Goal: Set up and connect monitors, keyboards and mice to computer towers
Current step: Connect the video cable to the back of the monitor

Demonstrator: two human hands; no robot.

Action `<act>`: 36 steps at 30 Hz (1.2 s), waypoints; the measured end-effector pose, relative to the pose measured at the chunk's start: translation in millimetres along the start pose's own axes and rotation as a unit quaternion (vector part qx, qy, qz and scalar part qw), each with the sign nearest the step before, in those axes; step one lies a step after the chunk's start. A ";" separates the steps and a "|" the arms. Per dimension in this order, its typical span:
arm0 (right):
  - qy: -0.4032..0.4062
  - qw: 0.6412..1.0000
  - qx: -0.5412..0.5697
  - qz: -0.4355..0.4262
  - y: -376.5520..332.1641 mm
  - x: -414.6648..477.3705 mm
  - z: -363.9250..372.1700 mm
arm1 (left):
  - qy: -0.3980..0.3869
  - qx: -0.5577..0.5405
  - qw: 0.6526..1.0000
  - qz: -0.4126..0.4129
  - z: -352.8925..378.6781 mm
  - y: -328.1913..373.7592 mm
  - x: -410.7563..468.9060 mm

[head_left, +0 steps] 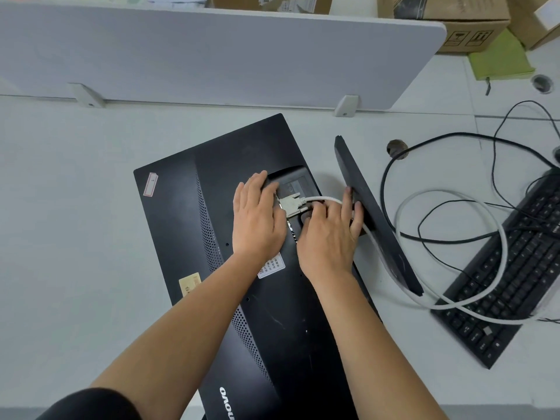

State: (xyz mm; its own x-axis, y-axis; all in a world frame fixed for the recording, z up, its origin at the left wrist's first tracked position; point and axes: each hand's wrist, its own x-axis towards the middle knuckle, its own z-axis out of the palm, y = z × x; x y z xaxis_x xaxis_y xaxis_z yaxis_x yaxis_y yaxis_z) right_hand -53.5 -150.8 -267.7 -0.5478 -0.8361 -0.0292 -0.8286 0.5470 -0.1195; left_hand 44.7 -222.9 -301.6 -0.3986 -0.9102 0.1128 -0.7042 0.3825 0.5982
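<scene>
A black monitor (pixel 188 225) lies face down on the white desk, its stand base (pixel 378 219) sticking up on edge at its right. A white video connector (pixel 289 204) sits in the port recess on the monitor's back. My left hand (pixel 257 219) rests flat on the back panel, fingers straight, just left of the connector. My right hand (pixel 327 237) pinches the white cable (pixel 497 237) right behind the connector with thumb and index finger. Its other fingers reach to the stand base. The port itself is hidden by my fingers.
A black keyboard (pixel 515 280) lies at the right with the white cable and a thin black cable (pixel 385 177) looped over it. A grey divider panel (pixel 212 56) runs along the back. Cardboard boxes (pixel 454 22) stand beyond it. A cable hole (pixel 397 149) opens in the desk.
</scene>
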 end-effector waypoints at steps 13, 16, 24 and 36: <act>-0.150 0.923 0.316 0.160 9.5 22.7 -25.2 | 0.027 -0.082 0.995 -0.055 -6.8 4.0 -1.5; -0.169 0.923 0.308 0.158 9.5 36.2 -34.9 | 0.029 -0.088 0.994 -0.057 -7.0 4.2 -1.7; -0.266 0.955 0.129 0.012 10.5 64.5 -40.8 | 0.032 -0.079 0.995 -0.047 -5.5 0.4 -0.3; -0.346 0.882 0.229 0.224 3.4 81.0 -22.3 | 0.028 -0.059 0.997 -0.044 -4.9 1.9 0.9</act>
State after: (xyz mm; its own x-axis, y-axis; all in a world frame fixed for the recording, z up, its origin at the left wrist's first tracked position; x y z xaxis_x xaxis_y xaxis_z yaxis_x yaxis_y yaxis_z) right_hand -103.3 -215.7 -248.3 -0.4759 -0.4521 -0.7544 -0.3263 0.8873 -0.3259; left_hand 45.9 -223.8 -296.4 -0.3026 -0.9481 0.0976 -0.6597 0.2823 0.6965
